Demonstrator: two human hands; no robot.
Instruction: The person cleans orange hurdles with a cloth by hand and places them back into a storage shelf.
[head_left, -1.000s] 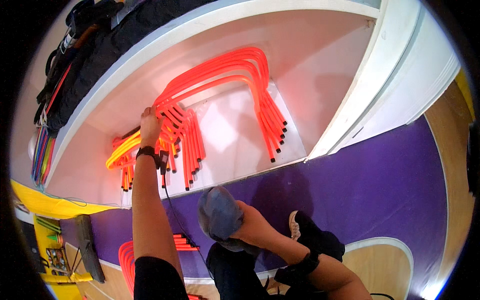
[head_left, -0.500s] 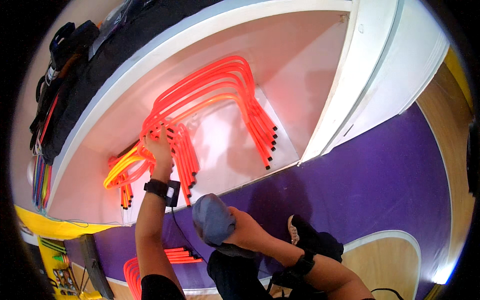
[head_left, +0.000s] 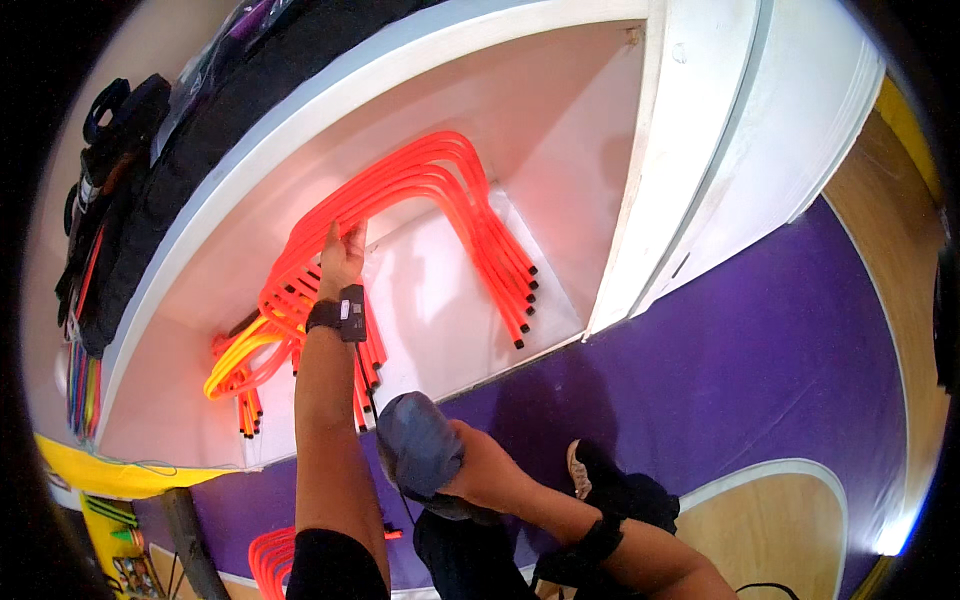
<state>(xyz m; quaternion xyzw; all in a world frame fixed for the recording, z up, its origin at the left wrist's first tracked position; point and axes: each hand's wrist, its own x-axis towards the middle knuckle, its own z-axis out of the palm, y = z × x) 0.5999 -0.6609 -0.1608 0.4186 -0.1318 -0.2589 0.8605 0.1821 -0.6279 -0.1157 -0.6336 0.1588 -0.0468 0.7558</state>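
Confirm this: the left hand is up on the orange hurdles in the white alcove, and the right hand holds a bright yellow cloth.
Not quite. The left hand does rest on the orange hurdles in the white alcove, but the cloth gripped by the right hand is blue-grey, not bright yellow. The head view shows it bunched in that hand, low in the picture.

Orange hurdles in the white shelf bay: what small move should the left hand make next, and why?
Probably close the left hand on the orange hurdles: its fingers rest open on the top bars, no grip visible. The right hand is occupied with a grey cloth.
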